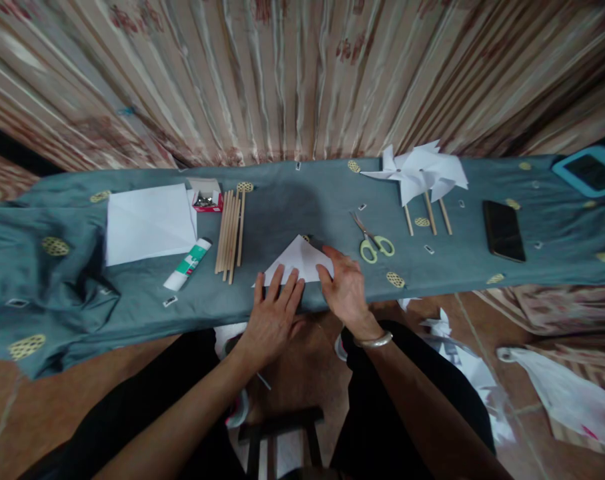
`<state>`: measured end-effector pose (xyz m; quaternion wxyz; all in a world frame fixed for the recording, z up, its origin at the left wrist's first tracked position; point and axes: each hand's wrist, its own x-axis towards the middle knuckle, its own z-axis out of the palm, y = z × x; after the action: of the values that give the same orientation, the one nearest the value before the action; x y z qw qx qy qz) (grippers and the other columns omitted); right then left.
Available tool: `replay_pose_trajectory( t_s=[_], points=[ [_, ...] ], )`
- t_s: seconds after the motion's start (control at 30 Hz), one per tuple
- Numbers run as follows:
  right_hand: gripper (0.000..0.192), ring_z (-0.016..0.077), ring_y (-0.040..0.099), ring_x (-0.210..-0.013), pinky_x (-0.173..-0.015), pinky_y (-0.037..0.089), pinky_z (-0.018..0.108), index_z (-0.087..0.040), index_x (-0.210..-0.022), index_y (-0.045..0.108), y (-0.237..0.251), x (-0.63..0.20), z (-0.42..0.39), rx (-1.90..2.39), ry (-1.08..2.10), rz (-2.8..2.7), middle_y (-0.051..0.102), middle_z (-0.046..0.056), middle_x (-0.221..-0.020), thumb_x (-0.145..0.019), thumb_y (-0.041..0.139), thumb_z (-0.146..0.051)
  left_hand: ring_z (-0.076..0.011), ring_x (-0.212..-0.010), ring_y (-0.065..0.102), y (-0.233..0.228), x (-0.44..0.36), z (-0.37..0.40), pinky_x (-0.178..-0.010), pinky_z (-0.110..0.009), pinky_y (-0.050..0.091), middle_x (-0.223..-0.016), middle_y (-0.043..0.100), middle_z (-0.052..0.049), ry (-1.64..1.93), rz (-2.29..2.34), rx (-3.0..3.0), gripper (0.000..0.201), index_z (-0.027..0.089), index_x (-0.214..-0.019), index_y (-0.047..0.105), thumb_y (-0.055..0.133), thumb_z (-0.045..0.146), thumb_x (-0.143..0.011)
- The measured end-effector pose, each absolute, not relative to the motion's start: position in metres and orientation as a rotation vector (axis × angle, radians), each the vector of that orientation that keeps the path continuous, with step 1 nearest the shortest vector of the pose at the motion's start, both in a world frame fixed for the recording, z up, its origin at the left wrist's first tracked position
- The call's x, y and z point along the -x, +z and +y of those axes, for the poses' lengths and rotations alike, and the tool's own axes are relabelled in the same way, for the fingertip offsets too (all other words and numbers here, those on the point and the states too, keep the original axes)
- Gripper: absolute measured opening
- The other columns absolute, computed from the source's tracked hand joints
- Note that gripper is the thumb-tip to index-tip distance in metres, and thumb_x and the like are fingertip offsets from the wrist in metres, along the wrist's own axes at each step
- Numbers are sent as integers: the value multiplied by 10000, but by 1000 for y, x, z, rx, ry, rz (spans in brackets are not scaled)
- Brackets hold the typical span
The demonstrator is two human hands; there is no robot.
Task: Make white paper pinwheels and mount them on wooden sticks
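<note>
The scene is dim and muted, colours dull; soft light falls from above, and a broad dark shadow lies on the cloth (302,200) just beyond the folded paper (298,261); the curtain (302,73) smears into streaks of blur towards the top; the wide lens bows the table edge and stretches the corners (the floor too); the paper pinwheels (422,172) glare brightest.

Striped curtain (282,73), brown tiled floor (27,407)
</note>
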<state>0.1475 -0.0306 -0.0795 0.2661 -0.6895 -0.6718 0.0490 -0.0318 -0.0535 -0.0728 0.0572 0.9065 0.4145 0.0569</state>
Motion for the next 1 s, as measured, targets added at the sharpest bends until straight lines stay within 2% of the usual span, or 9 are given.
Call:
replay_pose_trajectory(
  t_s=[0.13,0.3,0.5,0.7,1.0],
  points=[
    [511,305,487,-1260,-1033,359,463,-101,-1341,471,-75,-140,-38,1856,-24,-1896,518,195,-1387,-942,459,-419,-402,-1440,234,-71,31,-53,-1132,-665,198,-1526,361,-164,192,1268,-2743,716,101,-1447,389,597,453,-858],
    [531,296,331,-1389,-1116,240,483,-58,-1385,420,-76,-132,-46,1866,-12,-1965,420,228,-1462,-949,447,-361,-398,-1439,241,-71,30,-53,-1133,-661,197,-1524,367,-159,193,1271,-2742,702,116,-1451,387,588,447,-866],
    [472,263,327,-1402,-1124,237,476,-97,-1398,415,-83,-149,-50,1909,17,-1877,422,196,-1470,-967,376,-287,-376,-1446,237,-71,35,-52,-1150,-621,207,-1534,360,-142,190,1253,-2770,636,119,-1431,420,573,399,-882],
    [460,283,375,-1373,-1092,297,506,-139,-1405,420,-87,-178,-54,1920,8,-1788,440,190,-1459,-962,354,-248,-352,-1457,220,-78,52,-58,-1164,-546,247,-1550,315,-181,213,1259,-2797,660,89,-1459,361,562,341,-883],
    [456,284,394,-1361,-1074,361,514,-109,-1362,479,-85,-196,-57,1847,55,-1774,474,200,-1427,-940,317,-166,-344,-1458,218,-80,71,-68,-1162,-517,269,-1535,324,-224,233,1317,-2832,687,22,-1444,350,582,310,-865]
  ],
)
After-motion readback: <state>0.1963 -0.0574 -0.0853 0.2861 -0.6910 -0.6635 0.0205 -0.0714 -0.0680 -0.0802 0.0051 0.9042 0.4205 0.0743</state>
